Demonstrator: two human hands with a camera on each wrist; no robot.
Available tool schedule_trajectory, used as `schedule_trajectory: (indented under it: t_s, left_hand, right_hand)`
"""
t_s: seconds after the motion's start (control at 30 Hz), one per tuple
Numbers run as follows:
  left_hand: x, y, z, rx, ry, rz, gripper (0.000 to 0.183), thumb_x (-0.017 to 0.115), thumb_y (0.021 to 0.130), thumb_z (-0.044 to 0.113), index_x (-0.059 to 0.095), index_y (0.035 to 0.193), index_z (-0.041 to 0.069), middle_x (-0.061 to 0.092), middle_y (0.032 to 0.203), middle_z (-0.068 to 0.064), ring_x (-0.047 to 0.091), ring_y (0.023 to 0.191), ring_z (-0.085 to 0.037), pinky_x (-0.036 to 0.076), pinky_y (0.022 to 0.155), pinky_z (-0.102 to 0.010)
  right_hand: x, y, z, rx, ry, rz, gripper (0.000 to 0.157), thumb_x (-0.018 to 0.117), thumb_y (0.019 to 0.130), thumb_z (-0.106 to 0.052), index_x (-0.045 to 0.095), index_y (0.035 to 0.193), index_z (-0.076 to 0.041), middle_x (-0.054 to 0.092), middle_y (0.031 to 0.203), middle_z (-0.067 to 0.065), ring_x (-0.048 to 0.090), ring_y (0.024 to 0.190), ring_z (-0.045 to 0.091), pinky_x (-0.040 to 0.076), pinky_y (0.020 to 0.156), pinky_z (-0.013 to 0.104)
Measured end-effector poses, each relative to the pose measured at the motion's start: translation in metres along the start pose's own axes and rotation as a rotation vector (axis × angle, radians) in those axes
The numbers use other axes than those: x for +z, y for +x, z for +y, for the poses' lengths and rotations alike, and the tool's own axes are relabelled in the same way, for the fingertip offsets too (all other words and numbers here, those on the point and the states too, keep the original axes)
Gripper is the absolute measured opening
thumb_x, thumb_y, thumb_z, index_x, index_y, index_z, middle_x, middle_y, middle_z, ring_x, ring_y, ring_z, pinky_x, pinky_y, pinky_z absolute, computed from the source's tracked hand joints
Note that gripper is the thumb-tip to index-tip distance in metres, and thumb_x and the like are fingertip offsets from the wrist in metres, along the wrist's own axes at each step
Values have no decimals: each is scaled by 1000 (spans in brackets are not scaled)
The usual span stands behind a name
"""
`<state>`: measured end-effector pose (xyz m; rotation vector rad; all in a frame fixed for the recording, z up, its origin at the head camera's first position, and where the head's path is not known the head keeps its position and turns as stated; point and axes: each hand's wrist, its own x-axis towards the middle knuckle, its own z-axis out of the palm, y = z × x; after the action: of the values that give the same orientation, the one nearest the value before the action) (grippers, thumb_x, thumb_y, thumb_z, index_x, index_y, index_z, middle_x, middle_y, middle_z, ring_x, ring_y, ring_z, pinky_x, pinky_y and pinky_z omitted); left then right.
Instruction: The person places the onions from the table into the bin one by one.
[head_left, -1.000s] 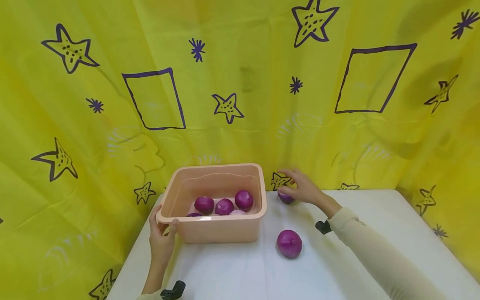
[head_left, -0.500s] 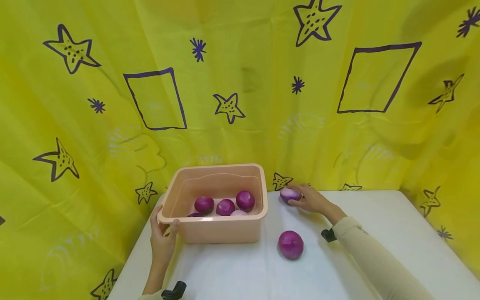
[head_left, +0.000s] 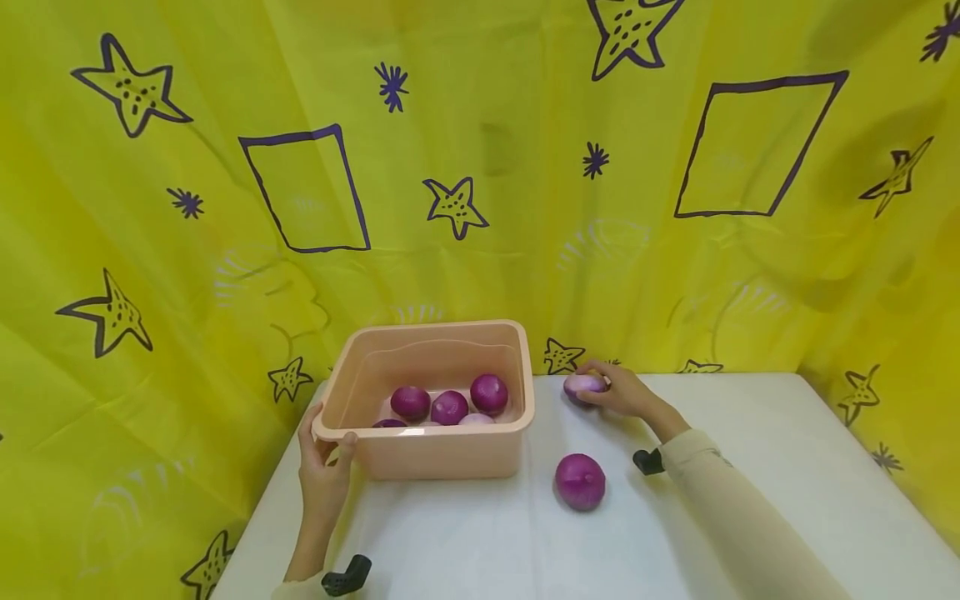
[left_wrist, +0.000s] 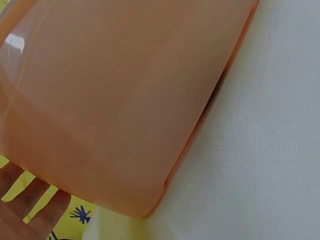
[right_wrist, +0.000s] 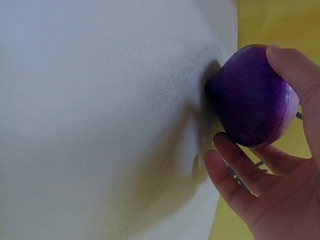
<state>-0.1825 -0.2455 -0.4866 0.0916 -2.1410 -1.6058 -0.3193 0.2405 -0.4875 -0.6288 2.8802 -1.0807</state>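
Observation:
At the far edge of the table, my right hand (head_left: 624, 393) grips a purple onion (head_left: 583, 386) between thumb and fingers. The right wrist view shows this onion (right_wrist: 252, 97) close to the white cloth, the thumb on one side and fingertips on the other. My left hand (head_left: 324, 468) holds the near left corner of a peach plastic tub (head_left: 442, 458), thumb over the rim. In the left wrist view, fingers (left_wrist: 49, 212) lie along the tub's wall (left_wrist: 110, 100). Inside the tub sit several purple onions (head_left: 449, 407), some partly hidden by the front wall.
Another purple onion (head_left: 580, 482) lies on the white table (head_left: 465, 542), to the right of the tub and nearer me. A yellow curtain (head_left: 525, 275) with drawn stars hangs right behind the table's far edge.
My right hand has come down onto the far onion and taken hold of it, shifting it slightly to the right. The left hand keeps its hold on the tub.

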Motion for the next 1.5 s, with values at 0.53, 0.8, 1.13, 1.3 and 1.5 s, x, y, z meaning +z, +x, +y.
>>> schedule_trajectory:
  t_s: [0.53, 0.8, 1.13, 1.3, 1.5]
  left_hand:
    - [0, 0, 0, 28, -8, 2, 73, 64, 102, 22, 22, 161, 27, 38, 160, -8, 52, 132, -36, 49, 87, -11]
    - [1, -1, 1, 20, -24, -8, 74, 65, 102, 23, 22, 161, 29, 38, 160, -5, 52, 130, -29, 49, 88, -11]
    - [0, 1, 3, 12, 2, 4, 72, 63, 103, 23, 22, 161, 29, 40, 159, -7, 53, 122, -18, 50, 86, -10]
    - [0, -1, 3, -7, 5, 3, 72, 64, 103, 25, 23, 161, 28, 40, 159, -9, 53, 119, -14, 49, 85, -9]
    - [-1, -3, 3, -16, 19, 7, 72, 64, 103, 23, 23, 162, 29, 43, 157, -12, 53, 113, -7, 50, 82, -8]
  right_hand:
    - [-1, -1, -3, 28, 33, 11, 34, 78, 93, -27, 66, 121, -11, 68, 118, 16, 60, 104, 34, 51, 93, 56]
    - [1, -1, -1, 58, 67, 9, 35, 78, 93, -24, 66, 123, -10, 67, 116, 15, 59, 103, 33, 52, 92, 54]
    - [0, 1, -5, 81, 90, 16, 35, 77, 93, -23, 66, 124, -10, 67, 117, 16, 59, 103, 33, 52, 91, 53]
    - [2, -1, -8, 94, 94, 0, 36, 77, 94, -24, 64, 124, -9, 66, 120, 18, 60, 104, 34, 53, 91, 53]
    - [-5, -7, -15, 61, 75, -6, 41, 80, 91, -24, 65, 126, -9, 67, 119, 16, 61, 101, 31, 54, 87, 48]
